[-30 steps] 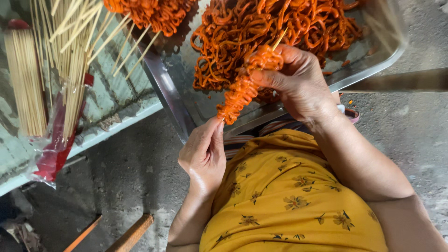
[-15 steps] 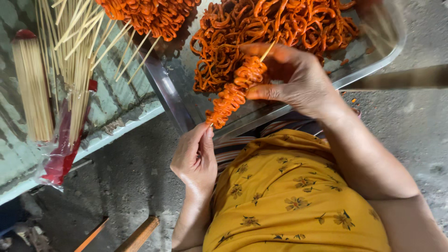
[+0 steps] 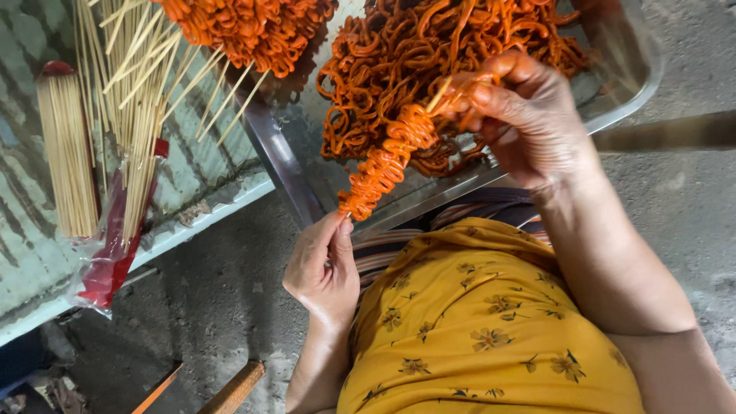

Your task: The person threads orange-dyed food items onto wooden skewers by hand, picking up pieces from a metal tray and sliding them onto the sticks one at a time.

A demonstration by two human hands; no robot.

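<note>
A wooden skewer wrapped in orange strips (image 3: 387, 157) slants between my hands. My left hand (image 3: 322, 268) pinches its lower end. My right hand (image 3: 529, 115) grips the upper part, fingers closed on an orange strip by the bare stick tip. Behind it a metal tray (image 3: 629, 84) holds a heap of loose orange strips (image 3: 429, 46).
Finished orange skewers (image 3: 253, 31) lie at the top, sticks pointing down. A bundle of bare sticks (image 3: 65, 153) and loose sticks in a red-ended plastic bag (image 3: 115, 253) rest on a pale board. Grey ground lies below; my yellow flowered garment (image 3: 491, 330) fills the bottom.
My right hand has slid up the skewer toward the stick tip. My left hand has stayed pinched on the lower end. The view has shifted slightly.
</note>
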